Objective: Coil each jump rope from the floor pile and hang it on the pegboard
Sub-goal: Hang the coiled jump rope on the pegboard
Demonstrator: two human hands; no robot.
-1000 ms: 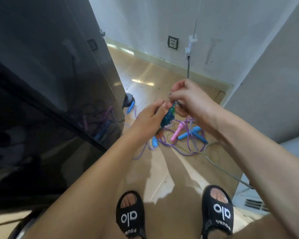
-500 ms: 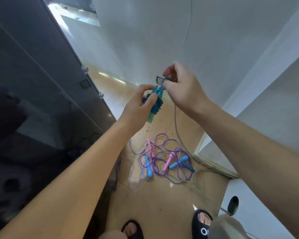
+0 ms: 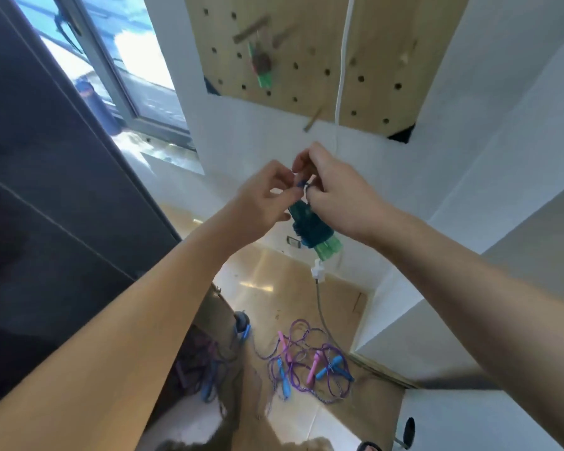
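I see both hands raised together in front of the white wall, below the pegboard. My left hand (image 3: 265, 198) has its fingers curled, the thumb and fingertips pinching at the top of the coiled teal-blue jump rope with translucent green handles (image 3: 313, 231). The right hand (image 3: 336, 193) is curled too, its fingers pinching the thin dark strand of rope at the top of the same bundle, so the two hands meet there, nearly touching. The bundle hangs below them, green handle ends pointing down and to the right.

The exact grip is hard to make out — the fingers overlap and the loop of rope between them is small and blurred. I cannot tell how the strand runs through the coil.

Above, the light wooden pegboard with dark holes (image 3: 375, 53) is cut off by the top edge; another coiled rope with green handles (image 3: 261, 65) already hangs from one of its wooden pegs (image 3: 251, 30), and a white cord (image 3: 344, 60) runs down across the board.

On the wooden floor (image 3: 274, 297) lies a tangled pile of purple ropes with pink and blue handles (image 3: 306, 369) — well below the hands. A dark glossy cabinet (image 3: 46, 222) fills the left side, with a window (image 3: 111, 60) beyond it.
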